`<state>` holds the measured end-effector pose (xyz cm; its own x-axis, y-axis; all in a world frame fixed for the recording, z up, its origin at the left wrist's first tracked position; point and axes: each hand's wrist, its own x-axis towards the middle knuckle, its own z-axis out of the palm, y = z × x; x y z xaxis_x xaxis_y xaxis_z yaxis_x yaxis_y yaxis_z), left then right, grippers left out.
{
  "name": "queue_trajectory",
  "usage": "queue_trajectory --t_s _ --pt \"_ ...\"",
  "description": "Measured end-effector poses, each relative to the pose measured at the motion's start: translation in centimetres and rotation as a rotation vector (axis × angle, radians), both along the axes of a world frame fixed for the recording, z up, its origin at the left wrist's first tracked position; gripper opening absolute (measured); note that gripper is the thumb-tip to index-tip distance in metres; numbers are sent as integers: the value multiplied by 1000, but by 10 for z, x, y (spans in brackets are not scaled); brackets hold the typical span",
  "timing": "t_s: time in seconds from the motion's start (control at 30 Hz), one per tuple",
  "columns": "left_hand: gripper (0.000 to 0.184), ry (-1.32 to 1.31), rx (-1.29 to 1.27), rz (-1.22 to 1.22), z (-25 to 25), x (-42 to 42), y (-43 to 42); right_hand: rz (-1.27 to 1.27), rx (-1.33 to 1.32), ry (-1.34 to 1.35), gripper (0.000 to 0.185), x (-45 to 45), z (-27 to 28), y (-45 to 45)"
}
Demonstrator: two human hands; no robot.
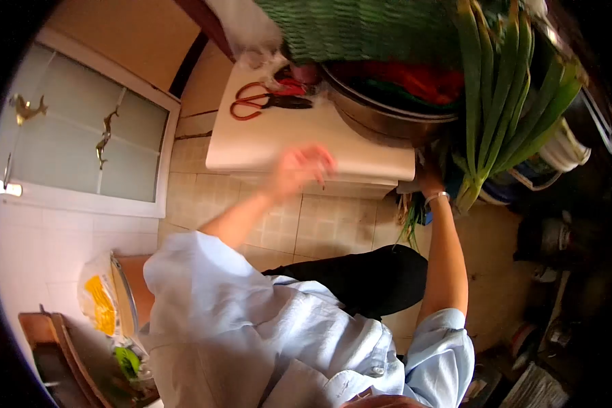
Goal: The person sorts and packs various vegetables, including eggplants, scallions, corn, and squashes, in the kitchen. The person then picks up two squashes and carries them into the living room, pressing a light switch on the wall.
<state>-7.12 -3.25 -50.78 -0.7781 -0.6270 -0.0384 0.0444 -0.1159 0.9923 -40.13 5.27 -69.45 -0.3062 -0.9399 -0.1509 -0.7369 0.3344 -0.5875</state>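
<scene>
My left hand [302, 170], blurred by motion, is raised at the front edge of the pale cabinet top [272, 146]; its fingers are too smeared to read. Red-handled scissors [265, 102] lie on that top, beyond this hand. My right hand [428, 173] reaches down beside the cabinet's right end, below the metal basin [387, 122]. Its fingers are hidden there, and a bracelet circles the wrist. Thin green stalks [409, 217] hang just beneath it. Large leafy green onions [486, 115] stand close to its right.
Red and green material [421, 81] fills the basin, under a green woven basket [367, 30]. A white bucket [564, 149] is at the right. At the left are a glazed door [81, 129] and a plastic bag [100, 299]. Tiled floor [333, 224] shows below the cabinet.
</scene>
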Motion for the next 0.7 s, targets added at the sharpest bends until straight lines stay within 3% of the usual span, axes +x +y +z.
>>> queue_trajectory --t_s 0.07,0.13,0.2,0.3,0.37,0.4,0.43,0.5,0.6,0.63,0.7 --pt "24 -134 -611 554 20 12 -71 -35 -139 90 57 -4 8 11" --pt "37 -165 -701 758 31 5 -119 -146 -239 217 64 2 16 34" --pt "51 -179 -984 733 22 -25 -147 -205 -273 329 63 1 5 43" --pt "63 -420 -1076 743 6 -59 -154 -294 -209 302 63 20 23 56" --pt "52 -141 -1172 559 20 -68 -157 -352 -75 205 65 27 46 67" --pt "46 -11 -1205 447 20 -72 -163 -386 -9 114 67 31 57 70" --pt "40 156 -1220 432 23 -73 -156 -411 -112 157 70 33 48 73" --pt "41 -424 -1015 401 44 -72 -139 -393 -197 129 67 34 53 83" --pt "43 -321 -1318 402 0 -69 -178 -393 -304 113 58 33 62 93" --pt "45 -450 -1265 375 3 -68 -173 -397 -335 101 54 34 62 95" --pt "47 -491 -784 498 32 -63 -162 -406 -328 14 50 41 86 105"
